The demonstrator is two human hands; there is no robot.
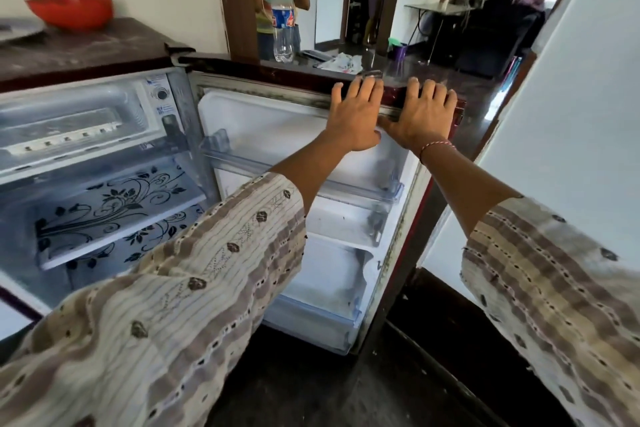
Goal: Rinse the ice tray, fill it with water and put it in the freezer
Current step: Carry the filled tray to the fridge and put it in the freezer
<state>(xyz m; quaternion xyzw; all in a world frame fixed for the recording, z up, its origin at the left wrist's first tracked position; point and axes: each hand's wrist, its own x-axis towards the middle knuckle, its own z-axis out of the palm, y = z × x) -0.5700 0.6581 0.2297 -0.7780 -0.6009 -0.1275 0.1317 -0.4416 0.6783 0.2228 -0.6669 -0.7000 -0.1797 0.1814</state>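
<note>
I look down from the head camera at a small fridge with its door [311,135] swung wide open. My left hand [353,114] and right hand [422,114] sit side by side on the door's top edge, almost touching, fingers laid over the dark red rim; neither hand carries anything, and the fingers are only lightly bent over the edge. A thin red thread bracelet [437,144] circles my right wrist. At the upper left inside the fridge is the freezer compartment [79,121]; I can make out a pale strip with dark spots lying in it, but I cannot tell whether that is the ice tray. Below it are shelves [117,211] printed with black flowers. A red bowl [71,10] stands on top of the fridge. Beyond the door, a plastic bottle [284,31] stands on a dark counter.
</note>
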